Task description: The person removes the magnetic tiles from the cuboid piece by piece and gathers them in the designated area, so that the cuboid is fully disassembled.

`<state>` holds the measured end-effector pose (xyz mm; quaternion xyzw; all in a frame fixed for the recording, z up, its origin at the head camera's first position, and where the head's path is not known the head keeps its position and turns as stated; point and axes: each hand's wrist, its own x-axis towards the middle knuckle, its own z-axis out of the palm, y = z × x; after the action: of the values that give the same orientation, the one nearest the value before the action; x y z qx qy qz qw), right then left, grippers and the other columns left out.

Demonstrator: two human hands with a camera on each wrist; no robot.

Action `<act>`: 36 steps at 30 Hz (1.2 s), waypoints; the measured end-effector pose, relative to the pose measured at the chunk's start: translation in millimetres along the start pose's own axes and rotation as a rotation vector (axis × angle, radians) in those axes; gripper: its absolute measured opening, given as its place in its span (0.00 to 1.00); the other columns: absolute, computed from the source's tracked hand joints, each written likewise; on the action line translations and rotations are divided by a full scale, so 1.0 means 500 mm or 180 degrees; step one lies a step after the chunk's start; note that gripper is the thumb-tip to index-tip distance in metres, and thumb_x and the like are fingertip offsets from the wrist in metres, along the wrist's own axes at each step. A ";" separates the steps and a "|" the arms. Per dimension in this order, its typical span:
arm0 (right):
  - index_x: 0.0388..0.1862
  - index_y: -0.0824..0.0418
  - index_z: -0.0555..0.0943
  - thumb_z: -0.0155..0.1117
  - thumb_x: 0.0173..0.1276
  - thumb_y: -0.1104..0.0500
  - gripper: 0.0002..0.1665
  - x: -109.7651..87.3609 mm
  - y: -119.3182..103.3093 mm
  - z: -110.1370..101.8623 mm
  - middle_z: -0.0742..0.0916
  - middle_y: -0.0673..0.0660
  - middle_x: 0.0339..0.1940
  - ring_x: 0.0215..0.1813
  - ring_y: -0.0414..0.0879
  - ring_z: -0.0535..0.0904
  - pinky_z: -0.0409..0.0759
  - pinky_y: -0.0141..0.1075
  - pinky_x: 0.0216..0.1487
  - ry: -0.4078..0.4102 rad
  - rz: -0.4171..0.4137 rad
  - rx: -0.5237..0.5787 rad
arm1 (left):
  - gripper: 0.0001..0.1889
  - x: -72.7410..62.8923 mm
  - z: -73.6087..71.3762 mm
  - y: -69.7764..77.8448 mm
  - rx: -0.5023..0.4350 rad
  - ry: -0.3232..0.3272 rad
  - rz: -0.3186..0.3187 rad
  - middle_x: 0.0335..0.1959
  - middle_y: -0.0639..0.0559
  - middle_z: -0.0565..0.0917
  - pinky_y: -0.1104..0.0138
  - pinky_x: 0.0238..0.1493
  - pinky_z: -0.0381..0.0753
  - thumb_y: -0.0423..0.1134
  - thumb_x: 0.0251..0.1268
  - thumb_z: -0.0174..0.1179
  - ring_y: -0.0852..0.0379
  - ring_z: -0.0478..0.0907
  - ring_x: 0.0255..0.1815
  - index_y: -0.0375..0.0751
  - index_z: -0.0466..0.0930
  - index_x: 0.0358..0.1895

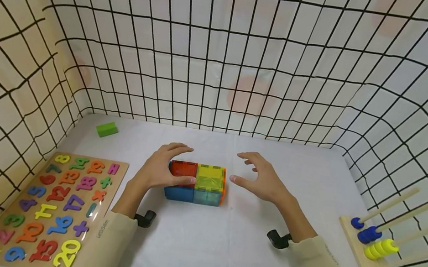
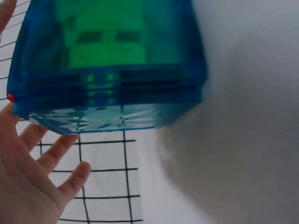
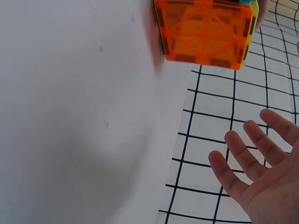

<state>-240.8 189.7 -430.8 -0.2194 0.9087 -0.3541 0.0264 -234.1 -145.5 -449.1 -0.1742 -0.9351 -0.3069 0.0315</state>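
Observation:
A two-cube block of translucent magnetic tiles (image 1: pixel 210 178) rests on the white table, with red and yellow tops, blue front faces and an orange right end (image 3: pixel 203 37). My left hand (image 1: pixel 157 166) is around the block's left end. Its thumb lies across the front of the red top, and its other fingers reach past the back, loosely spread. In the left wrist view the blue end (image 2: pixel 107 88) is close to that hand; whether it touches cannot be told. To the block's right, my right hand (image 1: pixel 263 180) hovers apart from it, fingers spread and holding nothing.
At the left lies a wooden number board (image 1: pixel 118 174) with colourful numerals. A green block (image 1: pixel 107 129) sits at the back left. On the right stands a wooden peg rack (image 1: pixel 362 252) with blue and yellow beads. Black wire grid (image 1: pixel 224 61) encloses the back and sides.

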 end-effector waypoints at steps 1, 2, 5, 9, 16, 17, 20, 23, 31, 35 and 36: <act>0.75 0.48 0.70 0.72 0.64 0.37 0.44 -0.001 0.000 0.004 0.75 0.51 0.73 0.70 0.58 0.74 0.77 0.58 0.69 0.0002 -0.0022 0.0023 | 0.46 -0.002 0.004 -0.001 -0.0035 -0.0013 0.0001 0.78 0.55 0.67 0.36 0.71 0.70 0.75 0.47 0.68 0.47 0.64 0.78 0.67 0.71 0.73; 0.75 0.48 0.70 0.72 0.65 0.37 0.43 -0.001 0.001 0.008 0.76 0.51 0.73 0.70 0.58 0.74 0.77 0.57 0.69 0.0000 -0.0040 0.0029 | 0.46 -0.005 0.008 -0.002 -0.0067 -0.0017 0.0002 0.78 0.56 0.67 0.36 0.71 0.71 0.74 0.46 0.69 0.47 0.64 0.77 0.67 0.71 0.73; 0.74 0.49 0.71 0.73 0.65 0.40 0.42 -0.004 0.001 0.020 0.76 0.53 0.72 0.69 0.58 0.75 0.78 0.57 0.68 0.0003 -0.0110 0.0084 | 0.44 -0.012 0.017 -0.006 -0.0140 0.0005 0.0040 0.77 0.55 0.69 0.38 0.68 0.75 0.73 0.46 0.70 0.47 0.66 0.74 0.67 0.73 0.71; 0.74 0.50 0.72 0.74 0.64 0.43 0.41 -0.007 -0.004 0.034 0.77 0.54 0.72 0.68 0.57 0.76 0.79 0.56 0.66 -0.0004 -0.0198 0.0139 | 0.43 -0.019 0.026 -0.010 -0.0201 0.0036 0.0073 0.74 0.56 0.72 0.40 0.66 0.77 0.71 0.45 0.72 0.47 0.69 0.71 0.67 0.74 0.69; 0.73 0.49 0.73 0.76 0.61 0.44 0.42 -0.010 -0.019 0.051 0.78 0.52 0.70 0.66 0.57 0.76 0.81 0.57 0.64 -0.0032 -0.0286 0.0250 | 0.42 -0.026 0.035 -0.016 -0.0324 0.0062 0.0133 0.73 0.55 0.73 0.39 0.66 0.76 0.69 0.45 0.73 0.46 0.71 0.68 0.64 0.76 0.69; 0.73 0.49 0.73 0.76 0.61 0.44 0.42 -0.011 -0.020 0.053 0.78 0.52 0.69 0.66 0.57 0.76 0.81 0.57 0.64 -0.0033 -0.0304 0.0271 | 0.42 -0.026 0.036 -0.017 -0.0348 0.0067 0.0142 0.72 0.55 0.74 0.39 0.65 0.77 0.69 0.45 0.74 0.45 0.71 0.68 0.63 0.76 0.68; 0.72 0.50 0.73 0.77 0.60 0.43 0.42 -0.012 -0.023 0.060 0.79 0.52 0.69 0.65 0.57 0.77 0.82 0.56 0.62 -0.0030 -0.0337 0.0302 | 0.41 -0.028 0.038 -0.019 -0.0398 0.0069 0.0179 0.71 0.56 0.75 0.41 0.64 0.79 0.68 0.45 0.74 0.46 0.72 0.67 0.65 0.77 0.67; 0.72 0.50 0.74 0.77 0.60 0.42 0.43 -0.010 -0.027 0.069 0.79 0.55 0.69 0.63 0.54 0.77 0.83 0.54 0.61 -0.0028 -0.0355 0.0323 | 0.39 -0.029 0.039 -0.020 -0.0432 0.0062 0.0224 0.70 0.57 0.75 0.43 0.63 0.80 0.67 0.45 0.75 0.48 0.72 0.67 0.67 0.77 0.66; 0.72 0.51 0.75 0.79 0.59 0.43 0.43 -0.004 -0.042 0.082 0.79 0.55 0.68 0.61 0.53 0.74 0.84 0.54 0.57 -0.0040 -0.0355 0.0333 | 0.39 -0.027 0.038 -0.017 -0.0450 0.0043 0.0283 0.68 0.57 0.78 0.46 0.61 0.82 0.66 0.46 0.75 0.48 0.74 0.65 0.63 0.78 0.66; 0.71 0.54 0.76 0.79 0.58 0.43 0.43 0.005 -0.044 0.090 0.79 0.53 0.68 0.61 0.51 0.74 0.84 0.51 0.54 -0.0024 -0.0444 0.0262 | 0.39 -0.023 0.039 -0.020 -0.0469 0.0047 0.0324 0.66 0.58 0.80 0.50 0.61 0.82 0.65 0.48 0.75 0.52 0.76 0.62 0.60 0.78 0.66; 0.70 0.54 0.76 0.80 0.57 0.43 0.44 0.008 -0.046 0.093 0.79 0.53 0.67 0.62 0.51 0.74 0.83 0.50 0.53 -0.0016 -0.0466 0.0245 | 0.39 -0.023 0.038 -0.021 -0.0484 0.0056 0.0331 0.65 0.59 0.80 0.51 0.60 0.82 0.65 0.48 0.75 0.52 0.76 0.62 0.59 0.78 0.66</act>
<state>-226.6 143.7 -450.0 -0.2849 0.8759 -0.3893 0.0111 -226.3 -145.7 -472.5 -0.2218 -0.8985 -0.3765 0.0423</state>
